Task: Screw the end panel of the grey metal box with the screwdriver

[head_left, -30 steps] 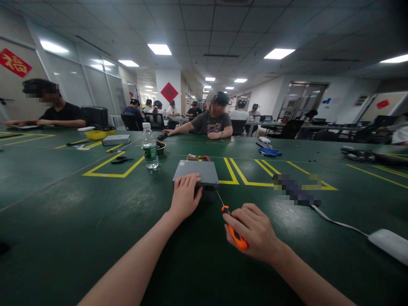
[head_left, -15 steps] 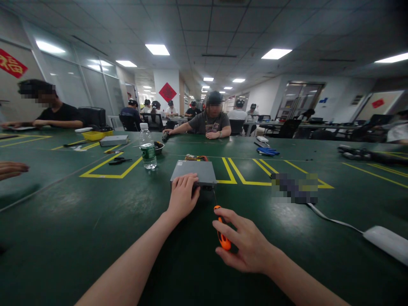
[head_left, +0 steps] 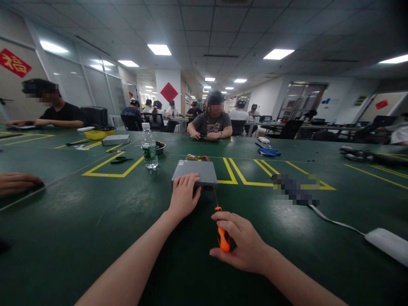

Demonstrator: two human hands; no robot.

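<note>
A flat grey metal box (head_left: 196, 171) lies on the green table (head_left: 79, 221) in front of me, with coloured wires (head_left: 197, 157) at its far end. My left hand (head_left: 184, 198) rests on the box's near left corner, fingers curled over its edge. My right hand (head_left: 244, 245) grips the orange handle of a screwdriver (head_left: 222, 237). Its thin shaft points at the box's near face.
A water bottle (head_left: 149, 147) stands left of the box, scissors (head_left: 120, 160) beyond it. A white adapter (head_left: 387, 244) with a cable lies at the right. Someone's hand (head_left: 17, 182) rests at the left edge. A person (head_left: 211, 121) sits opposite; others work at tables behind.
My right hand has shifted left and turned the screwdriver from slanted to nearly in line with the box's near face. The person opposite drew their arm in. A hand came in at the left.
</note>
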